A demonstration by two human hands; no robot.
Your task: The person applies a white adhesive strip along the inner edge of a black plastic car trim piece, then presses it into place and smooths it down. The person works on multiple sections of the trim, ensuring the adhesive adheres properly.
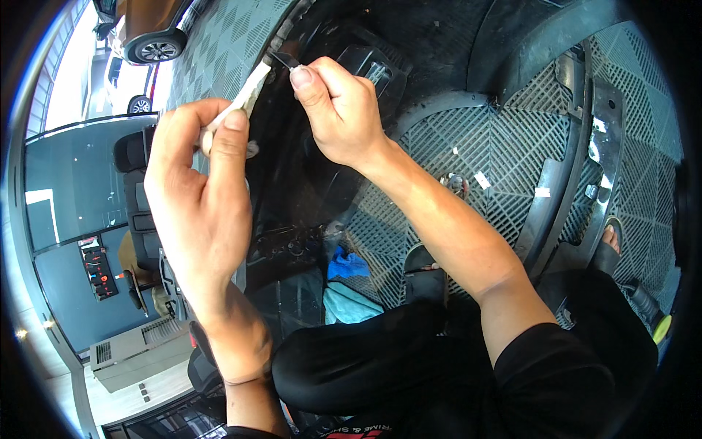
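Observation:
In the upper left, my left hand (201, 197) is closed on a whitish strip (252, 89), pinched between thumb and fingers. Part of the strip is bunched up in the grip, and its other end runs up to the edge of a glossy black car panel (431, 36). My right hand (338, 110) is just to the right, fist closed around a small dark blade (285, 58). The blade's tip points left toward the strip's upper end, by the panel edge. My fingers hide the blade's handle.
A blue cloth (348, 265) and a teal towel (351, 303) lie below my right forearm. To the right, a long black bumper-like part (578, 168) rests on the grey grid floor (475, 139). A brown car (142, 33) and a black chair (134, 183) are at left.

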